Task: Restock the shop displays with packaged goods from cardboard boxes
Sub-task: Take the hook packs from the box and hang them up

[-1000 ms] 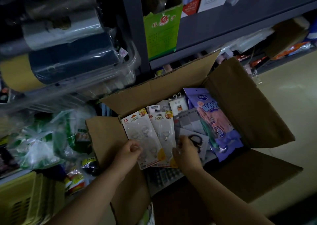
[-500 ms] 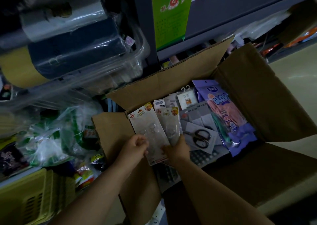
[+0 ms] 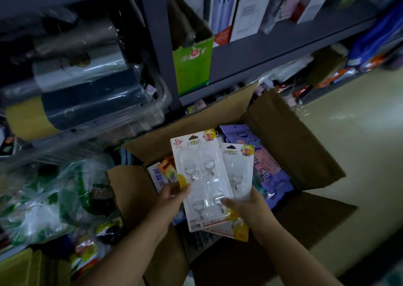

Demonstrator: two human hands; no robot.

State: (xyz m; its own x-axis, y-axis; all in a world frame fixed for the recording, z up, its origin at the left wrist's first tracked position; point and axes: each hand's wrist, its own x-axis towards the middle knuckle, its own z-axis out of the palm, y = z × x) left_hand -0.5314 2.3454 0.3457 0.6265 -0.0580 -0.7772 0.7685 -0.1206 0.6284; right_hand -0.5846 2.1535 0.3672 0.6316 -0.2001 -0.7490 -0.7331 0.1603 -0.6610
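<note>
Left hand [image 3: 172, 200] pinches front hook pack [image 3: 201, 181]; right hand [image 3: 246, 205] grips overlapping second pack [image 3: 239, 172], both above open cardboard box [image 3: 294, 146].

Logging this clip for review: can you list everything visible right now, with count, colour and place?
hook packs: at least two, white cards with clear blisters, held up over the box
cardboard box: one, brown, open on the floor at centre
glove pack: one, purple, inside the box at right
shelf unit: one, grey, behind the box
green carton: one, on the shelf's left end
boxed goods: several, white and red, upper shelf
clear bin: one, holds dark wrapped rolls, left
bagged goods: many, green and white, lower left
left hand: grips the front pack's left edge
right hand: holds the packs' lower right
</note>
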